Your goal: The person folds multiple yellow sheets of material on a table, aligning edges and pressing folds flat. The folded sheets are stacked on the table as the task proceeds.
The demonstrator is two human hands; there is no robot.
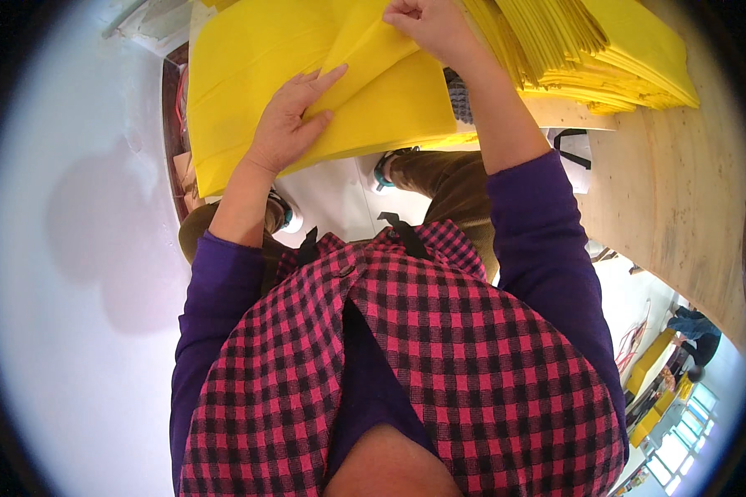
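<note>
I can read no text, label, brand, number or sign anywhere in my view, from the upper left of the frame to the lower right.

Yellow stack (pixel 568 50) bars the right hand (pixel 431 26) rightward — room above tabletop (pixel 671 199).

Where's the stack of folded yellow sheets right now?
Head view, upper right: the folded stack lies on the pale wooden table, just right of the right hand.
</note>
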